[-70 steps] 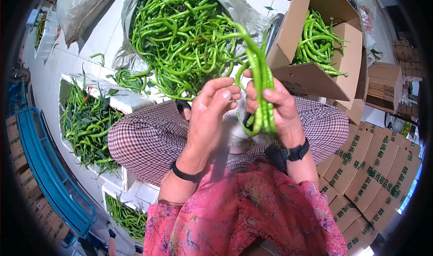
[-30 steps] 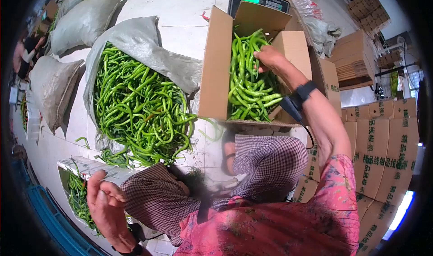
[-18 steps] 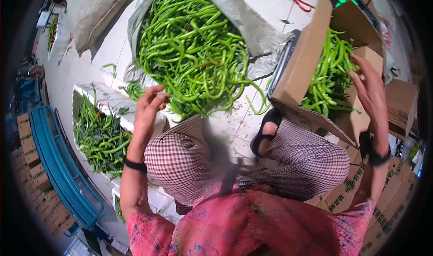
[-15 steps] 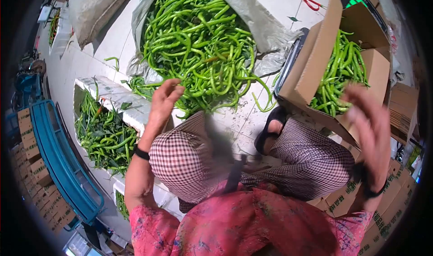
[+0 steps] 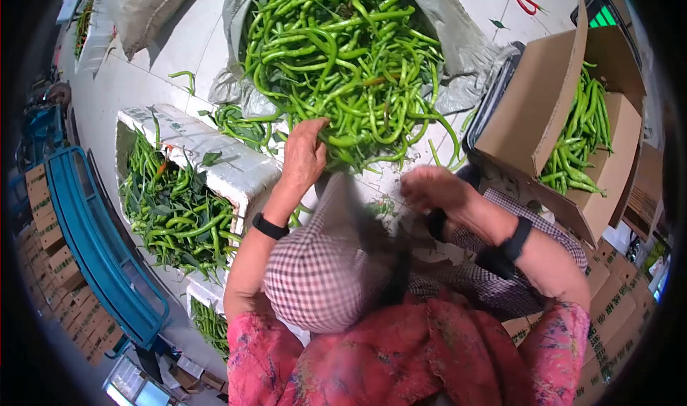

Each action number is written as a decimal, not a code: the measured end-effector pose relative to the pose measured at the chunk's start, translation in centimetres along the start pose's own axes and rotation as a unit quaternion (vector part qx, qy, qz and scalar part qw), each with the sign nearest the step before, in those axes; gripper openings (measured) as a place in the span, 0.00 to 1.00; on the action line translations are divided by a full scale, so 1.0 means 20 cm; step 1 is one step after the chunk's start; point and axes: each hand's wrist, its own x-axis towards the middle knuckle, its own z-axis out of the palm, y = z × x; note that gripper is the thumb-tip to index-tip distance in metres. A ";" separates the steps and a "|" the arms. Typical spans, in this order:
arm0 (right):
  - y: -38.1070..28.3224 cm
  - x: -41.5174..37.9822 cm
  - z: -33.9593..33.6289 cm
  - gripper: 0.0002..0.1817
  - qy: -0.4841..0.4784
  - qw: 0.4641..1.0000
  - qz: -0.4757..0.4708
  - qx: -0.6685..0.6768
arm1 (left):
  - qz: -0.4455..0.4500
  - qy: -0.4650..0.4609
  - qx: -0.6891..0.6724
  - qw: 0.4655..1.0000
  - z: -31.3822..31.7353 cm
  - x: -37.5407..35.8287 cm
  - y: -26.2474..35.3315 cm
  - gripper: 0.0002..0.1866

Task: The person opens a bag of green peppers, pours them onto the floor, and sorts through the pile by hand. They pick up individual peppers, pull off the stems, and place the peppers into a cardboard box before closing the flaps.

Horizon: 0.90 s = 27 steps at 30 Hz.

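A large heap of long green chili peppers (image 5: 343, 55) spills from the mouth of a pale woven sack (image 5: 465, 30) on the tiled floor. My left hand (image 5: 306, 152) is at the heap's near edge, its fingers bent around a green chili pepper (image 5: 347, 140). My right hand (image 5: 433, 190) hovers over the floor between the heap and my knee, blurred, with fingers curled inward; I see no pepper in it. To the right, an open cardboard box (image 5: 529, 105) holds more green chili peppers (image 5: 580, 137), laid roughly lengthwise.
The box rests on a dark scale (image 5: 494, 98) with a green-lit display (image 5: 605, 16). At left stands a white foam box (image 5: 247, 173) of peppers and leaves. A full sack (image 5: 150, 8), a blue cart (image 5: 100, 234) and stacked cartons (image 5: 615, 298) are around me.
My right hand has moved left from over the cardboard box to near the heap. My left hand has come onto the heap's edge and its fingers have closed. The view has shifted slightly.
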 end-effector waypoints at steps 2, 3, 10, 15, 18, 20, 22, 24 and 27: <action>0.03 0.30 -0.18 0.09 -0.103 0.984 -0.108 -0.094 | 0.034 0.101 0.017 0.994 -0.04 0.05 0.04 0.24; 0.00 0.35 -0.14 0.09 -0.104 0.984 -0.106 -0.096 | 0.032 0.101 0.016 0.994 -0.06 0.10 0.03 0.24; 0.04 0.61 -0.04 0.21 0.087 0.954 -0.149 0.246 | 0.027 -0.011 -0.036 0.999 0.07 0.22 0.00 0.25; -0.06 0.68 -0.02 0.20 0.109 0.937 -0.118 0.311 | -0.010 -0.044 -0.010 0.999 0.15 0.24 0.07 0.31; -0.06 0.69 -0.04 0.20 0.100 0.931 -0.133 0.325 | -0.029 -0.109 -0.009 0.994 0.12 0.26 0.12 0.32; -0.03 0.75 -0.12 0.20 0.027 0.929 -0.148 0.337 | -0.002 -0.082 -0.024 0.996 0.15 0.29 0.09 0.31; -0.01 0.78 -0.15 0.20 -0.001 0.932 -0.149 0.332 | -0.135 -0.112 -0.038 0.984 0.15 0.38 0.08 0.30; -0.03 0.76 -0.14 0.22 -0.032 0.937 -0.160 0.309 | -0.085 -0.055 0.019 0.995 0.21 0.43 0.05 0.24; -0.03 0.76 -0.13 0.24 0.002 0.973 -0.139 0.185 | -0.032 -0.163 0.195 0.967 0.17 0.46 0.12 0.22</action>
